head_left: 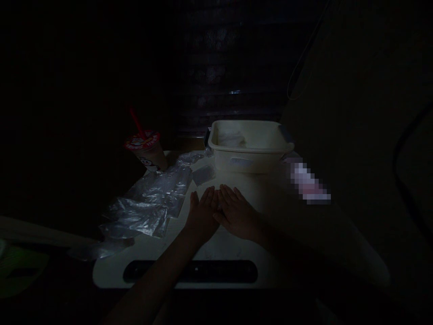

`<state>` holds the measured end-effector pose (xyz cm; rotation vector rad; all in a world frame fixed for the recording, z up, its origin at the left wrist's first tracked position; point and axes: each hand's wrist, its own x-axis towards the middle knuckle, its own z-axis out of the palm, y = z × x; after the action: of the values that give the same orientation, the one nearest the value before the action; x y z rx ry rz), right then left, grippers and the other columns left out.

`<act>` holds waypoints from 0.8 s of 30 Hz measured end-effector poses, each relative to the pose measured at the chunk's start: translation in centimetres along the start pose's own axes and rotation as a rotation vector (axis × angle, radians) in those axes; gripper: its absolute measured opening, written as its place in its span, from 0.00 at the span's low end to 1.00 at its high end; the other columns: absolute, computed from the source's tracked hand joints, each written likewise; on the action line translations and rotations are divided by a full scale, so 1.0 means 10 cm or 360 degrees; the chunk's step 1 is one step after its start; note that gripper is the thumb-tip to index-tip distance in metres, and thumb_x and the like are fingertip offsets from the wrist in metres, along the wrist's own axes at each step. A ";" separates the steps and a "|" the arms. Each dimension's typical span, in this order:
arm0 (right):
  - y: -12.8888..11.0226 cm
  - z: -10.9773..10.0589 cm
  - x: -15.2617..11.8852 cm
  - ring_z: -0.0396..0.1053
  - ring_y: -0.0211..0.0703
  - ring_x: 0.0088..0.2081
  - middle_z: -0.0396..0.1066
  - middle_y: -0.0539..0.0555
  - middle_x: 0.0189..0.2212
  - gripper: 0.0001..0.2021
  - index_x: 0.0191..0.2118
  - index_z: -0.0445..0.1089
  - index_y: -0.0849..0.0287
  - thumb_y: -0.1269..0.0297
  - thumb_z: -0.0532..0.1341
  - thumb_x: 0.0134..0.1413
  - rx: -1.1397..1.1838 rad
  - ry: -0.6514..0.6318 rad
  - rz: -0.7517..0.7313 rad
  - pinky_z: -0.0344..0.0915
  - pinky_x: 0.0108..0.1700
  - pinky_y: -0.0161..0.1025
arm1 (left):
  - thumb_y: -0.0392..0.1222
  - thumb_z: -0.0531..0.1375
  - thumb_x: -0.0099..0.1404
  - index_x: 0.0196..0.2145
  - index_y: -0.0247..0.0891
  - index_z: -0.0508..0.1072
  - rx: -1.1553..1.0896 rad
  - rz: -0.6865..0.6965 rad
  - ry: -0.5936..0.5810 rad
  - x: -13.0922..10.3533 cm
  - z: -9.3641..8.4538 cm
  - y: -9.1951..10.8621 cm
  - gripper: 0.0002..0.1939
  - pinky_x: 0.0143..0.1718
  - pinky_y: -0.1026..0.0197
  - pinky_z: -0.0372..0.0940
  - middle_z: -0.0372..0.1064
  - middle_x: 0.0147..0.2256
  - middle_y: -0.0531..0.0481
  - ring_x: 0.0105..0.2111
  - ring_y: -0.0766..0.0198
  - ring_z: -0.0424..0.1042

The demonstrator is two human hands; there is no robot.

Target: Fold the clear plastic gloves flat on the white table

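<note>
In the dim head view both hands are over the middle of a white table (223, 253), side by side and touching at the fingers. My left hand (203, 214) has its fingers stretched forward and its thumb out to the left. My right hand (238, 214) lies flat with fingers extended, its thumb side against the left hand. I see nothing held in either one, though the spot where they meet is partly hidden. Clear plastic bags (142, 207) are spread left of the hands. A small clear packet (204, 175) lies just ahead of the fingertips.
A cream plastic bin (250, 160) stands at the table's back, with pale material inside. Left of it is a lidded drink cup (152, 155) with a red straw (137, 121). A blurred-out item (307, 183) is at the right. A dark slot (216, 271) runs along the front edge.
</note>
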<state>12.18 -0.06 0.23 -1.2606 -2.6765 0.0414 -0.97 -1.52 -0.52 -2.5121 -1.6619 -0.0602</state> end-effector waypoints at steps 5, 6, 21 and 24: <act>0.00 0.00 -0.01 0.38 0.51 0.57 0.46 0.66 0.55 0.32 0.55 0.48 0.74 0.51 0.37 0.53 0.0013 -0.0007 -0.0026 0.37 0.55 0.50 | 0.41 0.39 0.62 0.54 0.29 0.49 -0.0010 -0.0043 0.0017 0.01 -0.01 0.01 0.24 0.49 0.39 0.40 0.45 0.55 0.38 0.55 0.55 0.44; 0.00 0.00 -0.01 0.38 0.51 0.57 0.46 0.66 0.55 0.31 0.54 0.48 0.74 0.51 0.38 0.53 0.0008 -0.0005 -0.0027 0.37 0.55 0.50 | 0.41 0.39 0.62 0.54 0.29 0.49 -0.0010 -0.0042 0.0025 0.01 -0.01 0.01 0.24 0.49 0.39 0.40 0.45 0.55 0.39 0.55 0.55 0.44; 0.12 0.01 0.03 0.44 0.48 0.56 0.50 0.64 0.54 0.28 0.53 0.52 0.70 0.52 0.41 0.53 0.0127 0.0027 -0.0085 0.43 0.54 0.47 | 0.42 0.38 0.62 0.54 0.28 0.48 -0.0016 -0.0029 0.0064 -0.02 0.00 0.01 0.24 0.49 0.40 0.42 0.44 0.56 0.38 0.56 0.55 0.42; 0.23 -0.01 0.10 0.55 0.43 0.50 0.59 0.58 0.48 0.20 0.48 0.60 0.64 0.59 0.47 0.52 0.0274 0.0173 -0.0038 0.51 0.50 0.41 | 0.41 0.38 0.62 0.54 0.27 0.49 -0.0044 -0.0048 0.0115 -0.02 -0.01 0.01 0.24 0.49 0.41 0.41 0.45 0.55 0.38 0.55 0.55 0.43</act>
<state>13.37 2.14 0.27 -1.1445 -2.5343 0.1903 -0.93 -1.82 -0.45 -2.4738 -1.6825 -0.1759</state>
